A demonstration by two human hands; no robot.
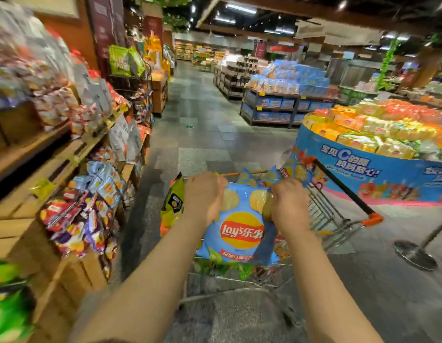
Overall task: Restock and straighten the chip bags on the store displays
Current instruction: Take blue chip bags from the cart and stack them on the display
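Note:
A light blue Lay's chip bag (239,231) hangs over the wire shopping cart (324,214), logo facing me. My left hand (202,196) grips its top left corner and my right hand (288,206) grips its top right corner. More blue chip bags (293,173) and a green one (174,204) lie in the cart beneath and beyond it. On my left, wooden display shelves (73,157) hold untidy heaps of chip bags (83,214), blurred by motion.
A round blue display (378,169) stacked with yellow and orange packs stands at the right. A metal post base (414,253) sits on the floor at the right. The tiled aisle (202,115) runs ahead between shelves. Green bags (9,305) fill the lower left corner.

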